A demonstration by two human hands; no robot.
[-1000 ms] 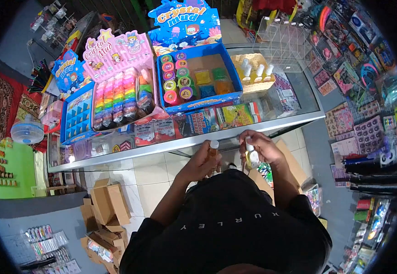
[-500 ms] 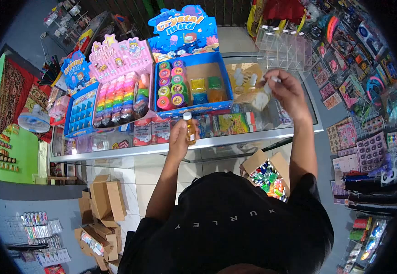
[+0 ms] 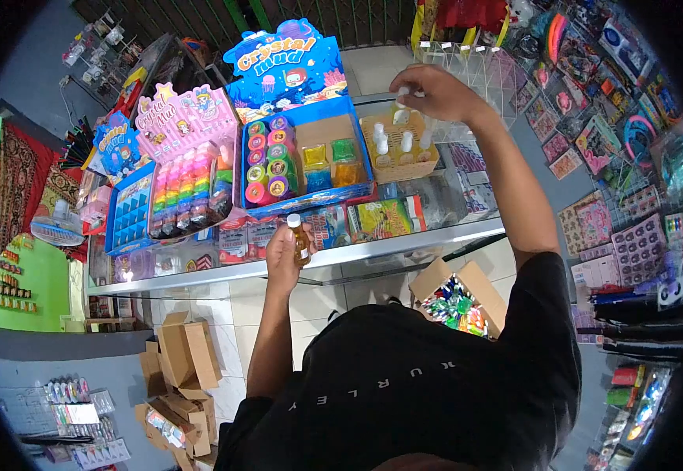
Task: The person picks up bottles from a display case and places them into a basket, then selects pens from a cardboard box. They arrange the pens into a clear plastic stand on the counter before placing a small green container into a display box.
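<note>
My left hand [image 3: 283,257] is wrapped round a small amber bottle [image 3: 303,245] with a white cap, held upright at the counter's front edge. Reaching across the counter, my right hand [image 3: 439,93] pinches the white top of a clear bottle [image 3: 400,115] at the back of a tan basket [image 3: 416,169]. Several similar bottles with white tops [image 3: 382,144] stand in that basket. Left of it sits a blue display box [image 3: 307,201] holding round colourful tubs and clear square containers.
A pink display box [image 3: 192,188] and a smaller blue box [image 3: 127,222] stand farther left on the glass counter [image 3: 341,261]. Behind the basket is a clear divided rack [image 3: 483,78]. An open carton of colourful items [image 3: 485,290] lies below the counter, and packaged goods hang at right.
My right hand has carried its bottle from the basket's right side to its back. My left hand still holds the amber bottle. The whole view has shifted slightly.
</note>
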